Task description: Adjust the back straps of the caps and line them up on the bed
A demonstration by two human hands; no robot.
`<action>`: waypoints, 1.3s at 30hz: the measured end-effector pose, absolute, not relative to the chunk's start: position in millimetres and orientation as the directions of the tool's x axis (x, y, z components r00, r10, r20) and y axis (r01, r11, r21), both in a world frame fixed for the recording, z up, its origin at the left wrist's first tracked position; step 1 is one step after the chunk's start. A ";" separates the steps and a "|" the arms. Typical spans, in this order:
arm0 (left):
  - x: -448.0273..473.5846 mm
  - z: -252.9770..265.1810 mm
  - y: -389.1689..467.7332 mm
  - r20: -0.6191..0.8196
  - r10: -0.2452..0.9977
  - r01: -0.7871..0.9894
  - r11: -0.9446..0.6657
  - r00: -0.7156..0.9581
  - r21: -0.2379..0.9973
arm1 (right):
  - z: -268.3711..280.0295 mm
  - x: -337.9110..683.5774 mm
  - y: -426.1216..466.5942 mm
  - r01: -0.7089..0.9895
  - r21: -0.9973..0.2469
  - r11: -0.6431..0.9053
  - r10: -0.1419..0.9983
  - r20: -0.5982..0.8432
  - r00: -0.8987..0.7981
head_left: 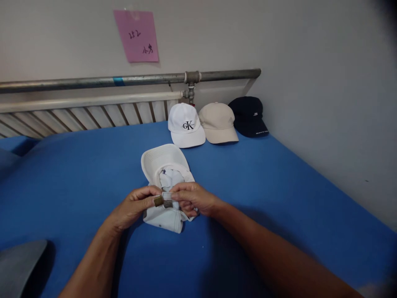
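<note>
Well left of the grip and nearer the wearer, a grey, curved-edged object lies on the blue surface, only partly in view. At the grip itself, the left hand pinches a brass-coloured buckle narrowly between thumb and fingers. Just right of the buckle is a pale strap, held in a close pinch by the right hand, its other fingers curled beneath. Both belong to the off-white cap, which lies under and around the hands, opening upward, brim pointing away beyond the grip. Beyond the grip and to its right stand, in order, a white cap, a beige cap and a black cap, side by side with brims toward the wearer. Those three look finished with, judging by their neat row; the held one seems midway, its closure being worked, and it does not yet stand like the others. Whether the strap is threaded through the buckle cannot be told.
</note>
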State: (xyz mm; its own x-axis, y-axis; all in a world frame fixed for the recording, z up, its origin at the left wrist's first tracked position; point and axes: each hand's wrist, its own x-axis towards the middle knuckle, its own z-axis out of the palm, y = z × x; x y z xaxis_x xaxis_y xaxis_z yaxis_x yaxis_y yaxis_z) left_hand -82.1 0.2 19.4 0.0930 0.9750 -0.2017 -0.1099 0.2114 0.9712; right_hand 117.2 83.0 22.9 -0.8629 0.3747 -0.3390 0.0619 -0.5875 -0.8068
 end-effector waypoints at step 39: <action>-77.5 18.3 4.1 -0.191 0.976 -0.239 0.211 0.104 0.948 | 21.5 115.7 94.1 0.148 -0.729 -0.668 0.152 -0.329 -0.932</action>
State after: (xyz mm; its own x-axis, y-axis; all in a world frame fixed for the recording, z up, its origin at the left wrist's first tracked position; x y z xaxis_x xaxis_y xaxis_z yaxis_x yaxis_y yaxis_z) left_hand -77.5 4.1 18.3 0.1044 0.9760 -0.1911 -0.2394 0.2112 0.9477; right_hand 115.7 94.1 21.5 -0.9322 0.1518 -0.3287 0.1484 -0.6680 -0.7293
